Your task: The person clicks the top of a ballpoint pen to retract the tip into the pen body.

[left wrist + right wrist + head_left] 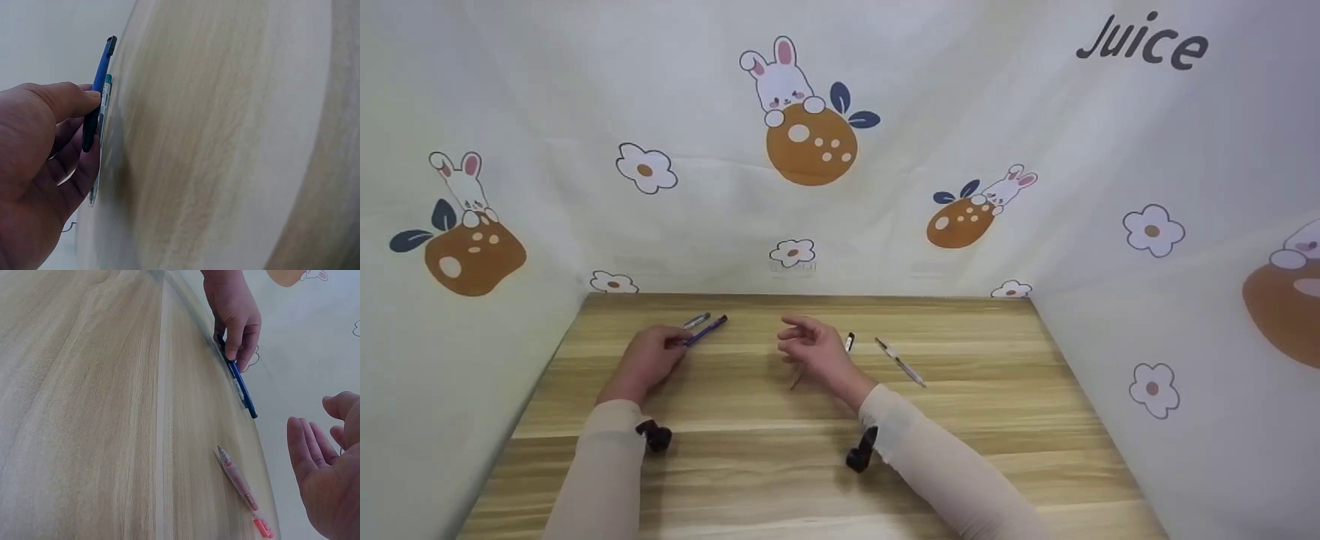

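A blue pen with a dark clip [102,70] is pinched between the thumb and fingers of my left hand [652,356], low over the left part of the table. Right beside it lies a clear pen with a teal end [107,80], partly hidden by the fingers in the left wrist view. My right hand [817,352] hovers with loosely bent fingers and nothing in them. Under it a pen with a black end [850,342] is mostly covered. In the right wrist view, a pink translucent pen [239,481] lies on the table near this hand.
A slim clear-and-grey pen [901,363] lies slantwise on the wood-grain table [750,465], right of my right hand. Pale cloth walls [697,225] printed with rabbits, oranges and flowers rise at the back and both sides. A black wrist camera [654,436] sits on each sleeve.
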